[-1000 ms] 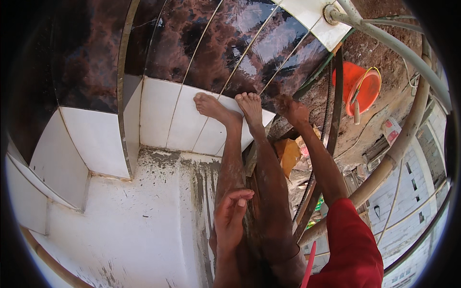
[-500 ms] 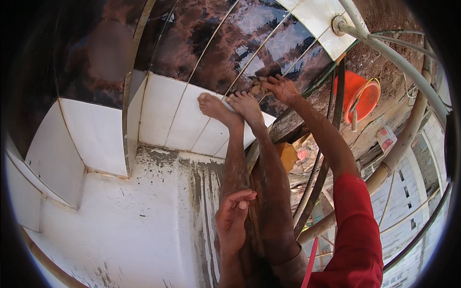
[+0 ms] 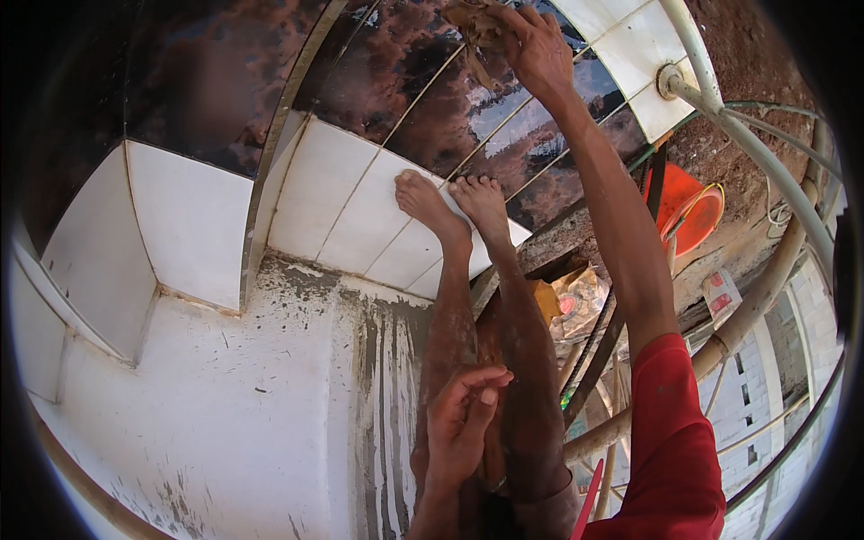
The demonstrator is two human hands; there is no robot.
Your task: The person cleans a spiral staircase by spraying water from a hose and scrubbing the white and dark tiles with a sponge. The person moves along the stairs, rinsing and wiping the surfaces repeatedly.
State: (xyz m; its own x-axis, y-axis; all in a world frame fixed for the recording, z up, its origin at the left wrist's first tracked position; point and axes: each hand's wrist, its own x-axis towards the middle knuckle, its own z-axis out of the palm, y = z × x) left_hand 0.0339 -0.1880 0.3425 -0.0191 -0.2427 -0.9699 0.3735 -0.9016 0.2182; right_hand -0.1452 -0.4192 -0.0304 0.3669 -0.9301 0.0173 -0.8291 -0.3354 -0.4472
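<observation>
Up on the glossy dark red-brown tiles (image 3: pixel 396 90), my right hand (image 3: pixel 537 56) grips a crumpled brown wad (image 3: pixel 481 31), paper or cloth; I cannot tell which. Part of the wad hangs below the fingers, against the tile face. The tiles have a wet-looking shine and pale joint lines. My left hand (image 3: pixel 461 427) hangs loosely cupped over my legs, thumb a little apart from the fingers, with nothing visible in it. Both of my bare feet (image 3: pixel 450 202) press on the white tiles (image 3: pixel 346 193) just under the dark ones.
An orange bucket (image 3: pixel 688 209) with a trowel-like handle stands at the right, beyond the tile edge. Scaffold poles (image 3: pixel 765 144) cross the right side, near a small white container (image 3: pixel 721 297). A white ledge (image 3: pixel 216 405) with grey splashes lies at the left.
My right hand has moved up the dark tiles with the brown wad, away from my feet. My left hand has kept its cupped shape over my legs. The whole view has shifted slightly.
</observation>
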